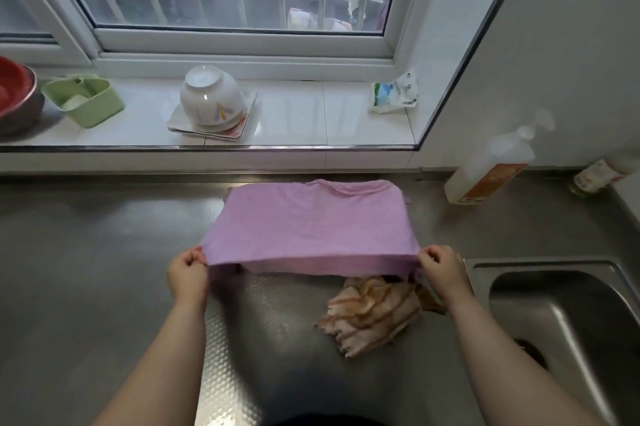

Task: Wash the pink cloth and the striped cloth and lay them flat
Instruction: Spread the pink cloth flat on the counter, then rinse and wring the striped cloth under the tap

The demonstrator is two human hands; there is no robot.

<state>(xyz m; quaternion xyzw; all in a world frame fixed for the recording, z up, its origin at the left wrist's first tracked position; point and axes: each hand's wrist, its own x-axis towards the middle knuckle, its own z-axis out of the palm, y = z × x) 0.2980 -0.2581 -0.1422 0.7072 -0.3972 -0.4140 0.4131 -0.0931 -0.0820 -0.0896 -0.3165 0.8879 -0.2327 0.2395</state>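
A stainless steel counter (104, 252) is seen, with a sink (568, 308) set into its right side. The far edge of the pink cloth (311, 214) is laid on it; the striped cloth (374, 315) is bunched just beside the sink. A pump bottle (488, 173) is stood at the back right, and a small bottle (595, 174) is laid near it.
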